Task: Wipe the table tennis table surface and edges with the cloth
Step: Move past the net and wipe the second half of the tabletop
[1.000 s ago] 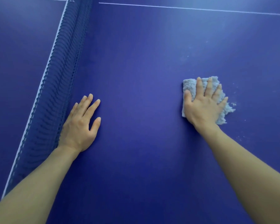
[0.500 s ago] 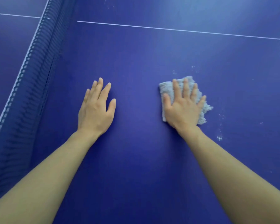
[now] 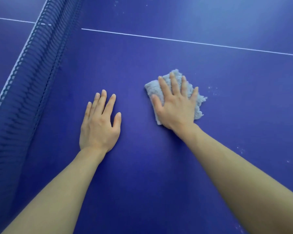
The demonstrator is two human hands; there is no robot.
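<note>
The right hand [image 3: 176, 107] has slid the cloth [image 3: 153, 87] leftward, close to the left hand [image 3: 98, 125], which has shifted away from the net [image 3: 32, 73].

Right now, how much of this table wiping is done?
Done, seemingly: the table between the arms looks speck-free. In hand: the right hand presses the cloth flat on it; the left hand rests beside. Left: white specks right of the cloth, more beyond the white line, and the edges, which are out of view.

single head-worn view, wide-angle, looking forward and down, close over blue table [image 3: 142, 191], net [image 3: 32, 73] at left, both forearms in frame
</note>
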